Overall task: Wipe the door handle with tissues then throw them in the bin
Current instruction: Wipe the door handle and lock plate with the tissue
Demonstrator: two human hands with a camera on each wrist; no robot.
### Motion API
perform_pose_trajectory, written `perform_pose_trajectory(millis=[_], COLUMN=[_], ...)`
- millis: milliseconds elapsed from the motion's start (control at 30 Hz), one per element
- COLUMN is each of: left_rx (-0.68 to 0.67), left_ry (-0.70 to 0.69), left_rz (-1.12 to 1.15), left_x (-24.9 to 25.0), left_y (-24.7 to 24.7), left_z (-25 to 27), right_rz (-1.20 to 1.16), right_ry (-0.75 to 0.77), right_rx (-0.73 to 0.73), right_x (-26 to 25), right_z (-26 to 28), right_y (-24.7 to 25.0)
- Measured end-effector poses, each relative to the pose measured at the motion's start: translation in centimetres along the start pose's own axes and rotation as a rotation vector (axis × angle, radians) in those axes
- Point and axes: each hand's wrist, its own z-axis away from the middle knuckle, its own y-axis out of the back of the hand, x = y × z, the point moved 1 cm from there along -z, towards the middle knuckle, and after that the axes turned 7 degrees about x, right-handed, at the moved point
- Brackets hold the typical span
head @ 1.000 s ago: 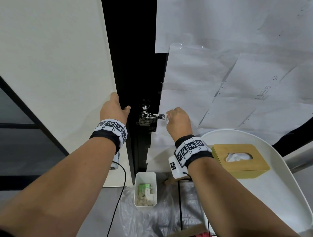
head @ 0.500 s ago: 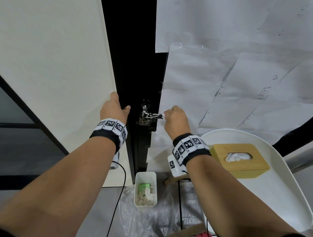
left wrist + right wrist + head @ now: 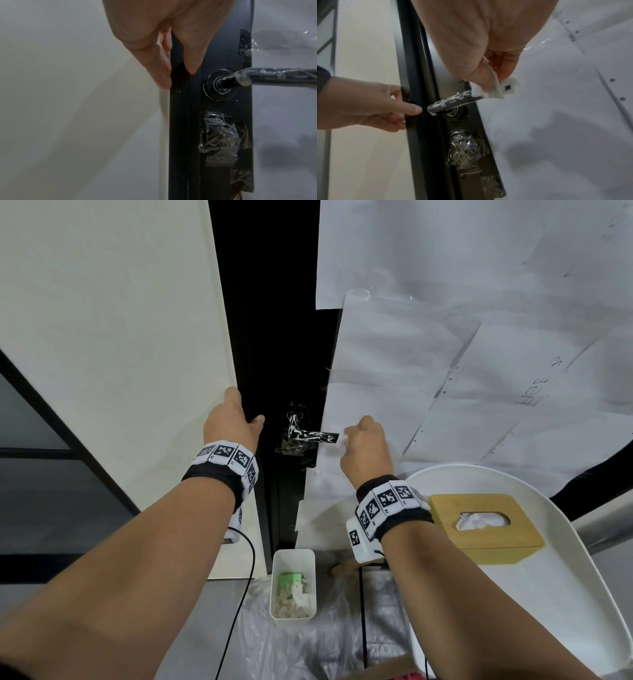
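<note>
The dark door handle point(image 3: 308, 436), wrapped in streaked clear film, juts right from the black door edge; it also shows in the left wrist view point(image 3: 278, 77) and the right wrist view point(image 3: 453, 102). My right hand point(image 3: 363, 440) pinches a small white tissue point(image 3: 341, 440) between thumb and fingers point(image 3: 506, 73). The tissue point(image 3: 496, 92) is folded over the handle's free tip. My left hand point(image 3: 233, 426) rests on the frame edge, with straight fingers point(image 3: 163, 73) on the white wall and the thumb on the black frame. The white bin point(image 3: 293, 563) stands on the floor below the handle and holds used tissues.
A wooden tissue box point(image 3: 486, 529) sits on a white round table point(image 3: 582, 594) at the right. White paper sheets point(image 3: 445, 354) cover the door. Crumpled clear plastic point(image 3: 308, 645) lies on the floor around the bin. A black cable point(image 3: 239, 594) hangs from my left wrist.
My right hand slid the tissue slightly left along the handle, then back right to its tip. My left hand has stayed put on the frame.
</note>
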Motion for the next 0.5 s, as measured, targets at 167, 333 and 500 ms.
perform_pose_trajectory(millis=[167, 333, 500], left_rx=[0.0, -0.002, 0.001], left_ry=[0.005, -0.003, 0.0], left_rz=[0.007, 0.01, 0.009], left_x=[0.0, 0.0, 0.1], left_y=[0.1, 0.0, 0.1], left_z=[-0.1, 0.1, 0.1], right_rz=[-0.176, -0.118, -0.103], right_ry=[0.022, -0.086, -0.014], right_rx=[0.018, 0.107, 0.043], right_x=[-1.1, 0.7, -0.7], right_z=[-0.4, -0.7, 0.0], right_y=[0.0, 1.1, 0.5])
